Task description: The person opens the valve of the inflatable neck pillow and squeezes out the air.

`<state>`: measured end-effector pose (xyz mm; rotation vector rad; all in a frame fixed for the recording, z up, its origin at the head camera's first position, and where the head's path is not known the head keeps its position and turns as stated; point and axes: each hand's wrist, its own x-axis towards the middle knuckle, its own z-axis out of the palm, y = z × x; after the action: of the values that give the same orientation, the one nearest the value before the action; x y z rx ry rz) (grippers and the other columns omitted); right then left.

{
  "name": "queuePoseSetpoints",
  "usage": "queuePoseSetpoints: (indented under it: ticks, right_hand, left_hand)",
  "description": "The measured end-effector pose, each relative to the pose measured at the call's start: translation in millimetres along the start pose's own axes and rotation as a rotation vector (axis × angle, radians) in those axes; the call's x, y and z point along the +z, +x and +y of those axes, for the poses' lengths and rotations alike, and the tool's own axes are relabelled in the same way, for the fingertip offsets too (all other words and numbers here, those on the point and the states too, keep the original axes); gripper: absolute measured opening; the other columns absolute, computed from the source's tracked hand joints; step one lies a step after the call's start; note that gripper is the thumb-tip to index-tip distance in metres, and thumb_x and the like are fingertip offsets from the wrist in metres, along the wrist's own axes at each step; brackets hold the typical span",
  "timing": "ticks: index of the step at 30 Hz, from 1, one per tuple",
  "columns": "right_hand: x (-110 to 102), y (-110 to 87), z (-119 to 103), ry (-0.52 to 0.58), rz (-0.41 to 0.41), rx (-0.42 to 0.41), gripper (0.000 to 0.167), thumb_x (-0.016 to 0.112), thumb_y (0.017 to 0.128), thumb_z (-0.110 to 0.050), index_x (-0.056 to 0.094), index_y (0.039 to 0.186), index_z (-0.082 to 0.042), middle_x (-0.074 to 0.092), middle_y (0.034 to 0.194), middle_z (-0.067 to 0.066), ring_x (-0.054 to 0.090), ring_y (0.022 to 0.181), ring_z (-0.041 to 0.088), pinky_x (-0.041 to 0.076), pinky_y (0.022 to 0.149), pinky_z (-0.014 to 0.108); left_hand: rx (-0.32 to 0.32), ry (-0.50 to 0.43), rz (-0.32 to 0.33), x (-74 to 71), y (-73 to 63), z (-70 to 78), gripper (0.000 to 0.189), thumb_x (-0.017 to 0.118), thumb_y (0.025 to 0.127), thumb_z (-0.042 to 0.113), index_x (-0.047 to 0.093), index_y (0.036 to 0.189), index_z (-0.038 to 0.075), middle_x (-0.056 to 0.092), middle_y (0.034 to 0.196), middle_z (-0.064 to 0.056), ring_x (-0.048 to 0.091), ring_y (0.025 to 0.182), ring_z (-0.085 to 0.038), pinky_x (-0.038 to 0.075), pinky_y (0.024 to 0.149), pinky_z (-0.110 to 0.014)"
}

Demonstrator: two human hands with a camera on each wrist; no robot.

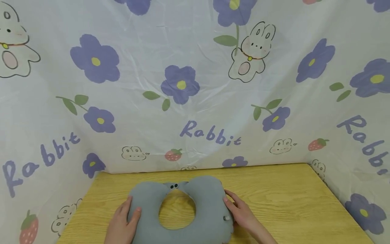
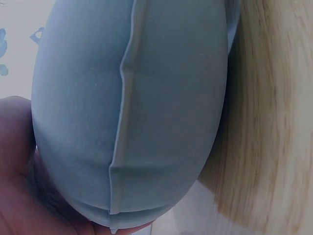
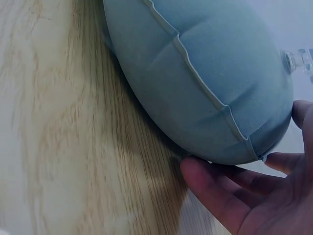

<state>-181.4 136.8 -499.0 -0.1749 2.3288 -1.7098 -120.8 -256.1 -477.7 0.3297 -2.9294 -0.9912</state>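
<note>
A grey-blue inflatable neck pillow [image 1: 210, 206], puffed up, is over the front of the table, its round opening facing up. Two dark snap buttons [image 1: 174, 186] mark where its rounded ends meet at the far side. My left hand [image 1: 122, 222] holds the pillow's left side, thumb on top and palm against the seamed edge. On the opposite side my right hand [image 1: 243, 213] grips the edge, thumb above and fingers reaching beneath. Close to that thumb a clear air valve [image 3: 296, 61] sticks out of the pillow. The near edge runs out of the head view.
Under the pillow lies a yellowish wood-grain table [image 1: 286, 196]. A white cloth [image 1: 137, 112] printed with rabbits, purple flowers and lettering hangs behind the table and along both sides.
</note>
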Motion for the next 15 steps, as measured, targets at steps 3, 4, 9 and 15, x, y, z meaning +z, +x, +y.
queuePoseSetpoints:
  ticks: [3, 4, 9, 15]
  right_hand:
    - [-5, -3.0, 2, -0.014, 0.026, 0.013, 0.066, 0.053, 0.107, -0.045, 0.042, 0.154, -0.001, 0.069, 0.107, 0.013, 0.067, 0.091, 0.025, 0.058, 0.064, 0.041]
    - [-8, -4.4, 2, -0.016, 0.034, 0.021, 0.066, 0.053, 0.106, -0.046, 0.043, 0.154, -0.001, 0.069, 0.107, 0.013, 0.067, 0.091, 0.025, 0.058, 0.065, 0.041]
    - [-20, -11.4, 8, 0.002, 0.048, 0.048, 0.067, 0.053, 0.106, -0.045, 0.041, 0.155, 0.0, 0.069, 0.111, 0.018, 0.068, 0.091, 0.028, 0.059, 0.062, 0.043]
    - [-32, -17.1, 16, 0.04, 0.031, 0.046, 0.069, 0.053, 0.108, -0.041, 0.035, 0.156, 0.004, 0.068, 0.117, 0.021, 0.069, 0.095, 0.029, 0.06, 0.067, 0.044]
  left_hand:
    - [0.002, -0.009, -0.002, 5.1, -1.0, 6.0, 0.072, 0.046, 0.109, 0.042, 0.029, 0.157, -0.009, 0.038, 0.147, -0.042, 0.04, 0.132, -0.061, 0.038, 0.104, -0.07]
    - [0.003, -0.01, 0.001, 7.2, -1.6, 8.4, 0.071, 0.046, 0.109, 0.041, 0.03, 0.157, -0.009, 0.039, 0.146, -0.042, 0.041, 0.132, -0.061, 0.039, 0.103, -0.07]
    - [0.008, -0.016, 0.024, 17.5, -5.7, 20.9, 0.068, 0.048, 0.109, 0.04, 0.034, 0.155, -0.008, 0.041, 0.145, -0.04, 0.043, 0.13, -0.061, 0.04, 0.103, -0.07]
    - [0.018, -0.02, 0.024, 24.9, -8.3, 33.0, 0.068, 0.049, 0.108, 0.039, 0.035, 0.155, -0.008, 0.043, 0.143, -0.041, 0.045, 0.128, -0.062, 0.041, 0.101, -0.071]
